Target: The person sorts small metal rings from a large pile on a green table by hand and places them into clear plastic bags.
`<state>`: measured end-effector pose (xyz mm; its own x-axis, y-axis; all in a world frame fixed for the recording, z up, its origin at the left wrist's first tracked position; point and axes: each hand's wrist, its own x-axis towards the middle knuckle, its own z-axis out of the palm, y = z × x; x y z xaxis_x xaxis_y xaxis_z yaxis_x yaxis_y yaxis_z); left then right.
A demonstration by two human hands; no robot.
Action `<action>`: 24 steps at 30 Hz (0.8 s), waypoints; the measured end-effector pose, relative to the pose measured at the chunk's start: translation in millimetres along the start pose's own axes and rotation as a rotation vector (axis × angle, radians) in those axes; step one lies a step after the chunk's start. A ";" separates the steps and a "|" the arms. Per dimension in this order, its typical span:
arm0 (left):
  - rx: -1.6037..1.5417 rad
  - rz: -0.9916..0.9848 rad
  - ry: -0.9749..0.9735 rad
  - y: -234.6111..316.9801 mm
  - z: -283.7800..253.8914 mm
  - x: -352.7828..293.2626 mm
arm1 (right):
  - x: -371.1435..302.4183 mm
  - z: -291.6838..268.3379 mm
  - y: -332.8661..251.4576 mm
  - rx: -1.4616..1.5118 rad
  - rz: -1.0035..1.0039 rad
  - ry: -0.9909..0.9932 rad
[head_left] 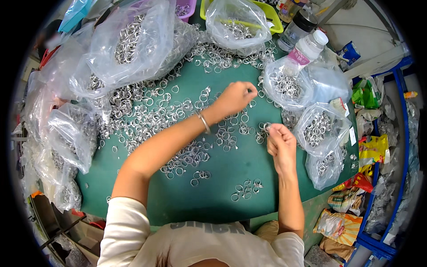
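Silver finger rings [155, 118] lie in a wide, loose spread over the green tabletop [178, 204]. My left hand [238, 95] reaches across to the middle of the far part, fingers curled together; what is in them, if anything, is hidden. A bangle [203, 122] circles that wrist. To its right and nearer to me, my right hand [282, 140] is closed, thumb and fingertips pinching a small silver ring [267, 126]. Other rings lie just left of those fingertips. A small separate group of rings [247, 190] sits near the front edge, left of my right forearm.
Clear plastic bags of rings line the left [73, 129], back left [133, 44] and right [318, 129]. A yellow-green basket [275, 22] with a bag stands at the back, beside a white-capped bottle [309, 46] and a dark-lidded jar [299, 27]. A blue shelf frame [378, 196] stands right.
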<state>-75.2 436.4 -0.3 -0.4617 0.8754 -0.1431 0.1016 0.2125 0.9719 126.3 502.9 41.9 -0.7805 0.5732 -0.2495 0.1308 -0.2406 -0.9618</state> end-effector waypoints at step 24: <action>-0.989 -0.530 -0.301 34.5 -8.5 -55.3 | -26.5 -14.0 2.7 0.675 0.269 -0.107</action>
<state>-53.6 391.7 42.8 0.0011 0.8744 -0.4852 -0.8355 0.2674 0.4801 155.8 498.0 44.4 -0.8342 0.3553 -0.4219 -0.0517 -0.8120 -0.5814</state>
